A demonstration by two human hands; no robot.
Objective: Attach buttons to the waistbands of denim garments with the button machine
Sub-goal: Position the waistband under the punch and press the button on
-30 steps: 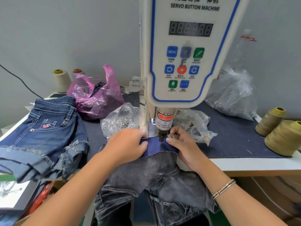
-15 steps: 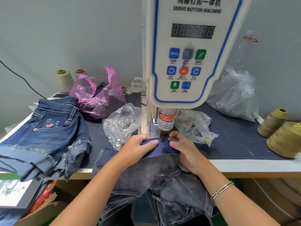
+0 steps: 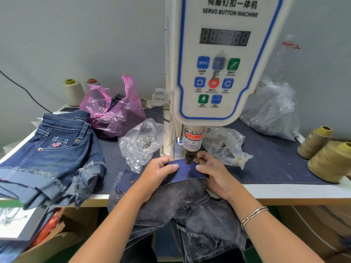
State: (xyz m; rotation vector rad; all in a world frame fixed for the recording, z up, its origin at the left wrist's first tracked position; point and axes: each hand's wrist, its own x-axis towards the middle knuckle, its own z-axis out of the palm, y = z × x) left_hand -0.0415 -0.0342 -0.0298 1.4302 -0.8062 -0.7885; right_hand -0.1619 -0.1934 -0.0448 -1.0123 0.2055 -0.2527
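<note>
The white servo button machine stands at the table's middle, its dark punch head hanging just above a dark blue waistband. The band belongs to a grey denim garment that drapes off the table's front edge. A red laser dot shows on the band below the punch. My left hand pinches the band left of the punch. My right hand pinches it on the right, fingertips close to the punch. A metal button sits on the band's left end.
Blue denim shorts lie stacked at the left. A clear bag of metal buttons and a pink bag sit behind them. More clear bags and olive thread cones stand on the right. Cardboard boxes sit under the table.
Both hands have pulled the waistband slightly toward me and leftward, so the red dot now lies in front of the punch and the left end with its button is exposed.
</note>
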